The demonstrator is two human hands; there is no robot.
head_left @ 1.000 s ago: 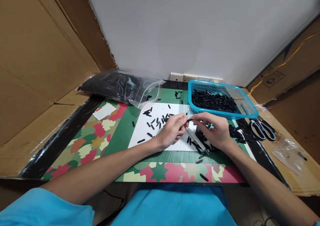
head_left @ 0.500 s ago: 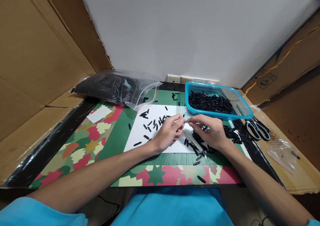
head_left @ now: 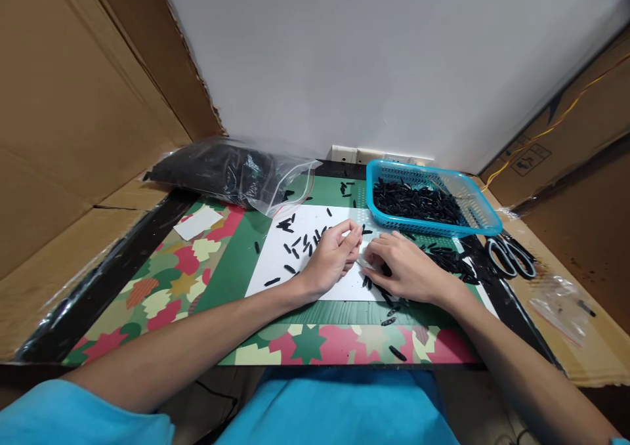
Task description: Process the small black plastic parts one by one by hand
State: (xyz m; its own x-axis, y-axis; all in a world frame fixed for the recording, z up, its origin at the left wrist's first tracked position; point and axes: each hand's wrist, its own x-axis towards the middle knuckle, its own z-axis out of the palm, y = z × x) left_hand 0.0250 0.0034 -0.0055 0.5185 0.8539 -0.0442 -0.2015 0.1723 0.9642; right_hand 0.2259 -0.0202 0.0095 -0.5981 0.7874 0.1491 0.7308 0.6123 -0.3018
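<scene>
My left hand (head_left: 335, 256) is closed in a pinch above the white sheet (head_left: 263, 261); whatever sits between its fingertips is too hidden to name. Just right of it, my right hand (head_left: 406, 269) rests low with curled fingers over a pile of thin black pieces (head_left: 445, 259). A whitish bit of something (head_left: 363, 257) shows by its fingertips, but the rest is covered by the hand. More loose black pieces (head_left: 306, 243) lie scattered on the sheet, left of my left hand.
Behind my right hand stands a blue basket (head_left: 433, 228) holding many black pieces. A zip bag (head_left: 221, 172) full of dark material lies at the back left. Scissors (head_left: 509, 258) and a small clear bag (head_left: 561, 307) are at the right. Cardboard walls (head_left: 88, 71) flank the table.
My right hand has come away from my left fingertips and dropped down onto the sheet, covering the clear stick-like tool that lay there. My left hand has stayed in place, pinched.
</scene>
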